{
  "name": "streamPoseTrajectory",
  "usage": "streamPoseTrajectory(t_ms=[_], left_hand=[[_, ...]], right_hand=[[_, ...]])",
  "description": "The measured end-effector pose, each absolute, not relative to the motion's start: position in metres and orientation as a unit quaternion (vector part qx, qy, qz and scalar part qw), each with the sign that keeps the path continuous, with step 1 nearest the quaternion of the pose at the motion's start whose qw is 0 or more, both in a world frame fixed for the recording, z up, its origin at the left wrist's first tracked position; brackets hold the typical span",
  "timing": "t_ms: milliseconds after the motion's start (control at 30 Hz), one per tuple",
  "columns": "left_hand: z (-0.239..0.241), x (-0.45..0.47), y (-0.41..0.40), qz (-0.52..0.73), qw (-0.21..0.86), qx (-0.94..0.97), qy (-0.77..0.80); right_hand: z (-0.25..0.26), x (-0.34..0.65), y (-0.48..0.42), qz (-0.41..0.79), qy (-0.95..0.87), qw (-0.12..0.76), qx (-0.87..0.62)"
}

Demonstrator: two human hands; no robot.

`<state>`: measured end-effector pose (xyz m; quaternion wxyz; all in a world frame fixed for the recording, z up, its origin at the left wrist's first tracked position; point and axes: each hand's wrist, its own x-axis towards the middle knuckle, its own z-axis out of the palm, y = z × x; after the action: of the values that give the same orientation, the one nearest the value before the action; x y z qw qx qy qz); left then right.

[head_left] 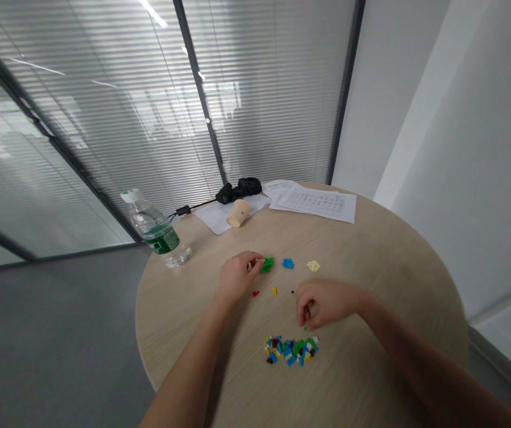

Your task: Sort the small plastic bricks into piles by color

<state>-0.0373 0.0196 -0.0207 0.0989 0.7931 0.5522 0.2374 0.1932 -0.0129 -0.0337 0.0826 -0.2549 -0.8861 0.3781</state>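
Note:
My left hand (239, 276) is at the green brick pile (267, 264), thumb and fingertips pinched together at its left edge; what lies between them is hidden. My right hand (322, 302) is closed in a pinch on a small green brick (305, 329), just above the mixed pile of toy bricks (291, 349). To the right of the green pile lie a blue brick pile (288, 263) and a cream brick pile (313, 266). Nearer me are red bricks (255, 293), yellow bricks (274, 290) and a tiny black piece (292, 292).
A round wooden table (398, 255) carries everything. At its left edge stands a plastic water bottle (160, 232). Farther back are a tipped paper cup (239, 213), a folded black umbrella (240, 189) and printed sheets (315, 202). Glass panels with blinds (277, 89) rise behind.

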Motion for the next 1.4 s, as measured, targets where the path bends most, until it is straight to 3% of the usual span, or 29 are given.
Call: streamPoseTrajectory(t_ms=[233,433,567,900,1400], left_hand=[[-0.025,-0.036,0.021,0.224,0.099,0.806,0.539],[-0.029,-0.031,0.018,0.295,0.193,0.819,0.452],[-0.024,-0.024,0.009,0.283,0.154,0.861,0.395],[-0.022,-0.015,0.003,0.297,0.172,0.877,0.335],[-0.026,-0.015,0.008,0.409,0.086,0.856,0.306]], right_hand=[[-0.034,0.188,-0.014,0.348,-0.898,0.069,-0.26],[-0.03,0.185,-0.008,0.318,-0.828,0.26,-0.382],[-0.031,0.182,-0.003,0.383,-0.745,0.341,-0.427],[-0.039,0.177,-0.003,0.481,-0.703,0.35,-0.389],[-0.049,0.175,0.001,0.488,-0.663,0.395,-0.408]])
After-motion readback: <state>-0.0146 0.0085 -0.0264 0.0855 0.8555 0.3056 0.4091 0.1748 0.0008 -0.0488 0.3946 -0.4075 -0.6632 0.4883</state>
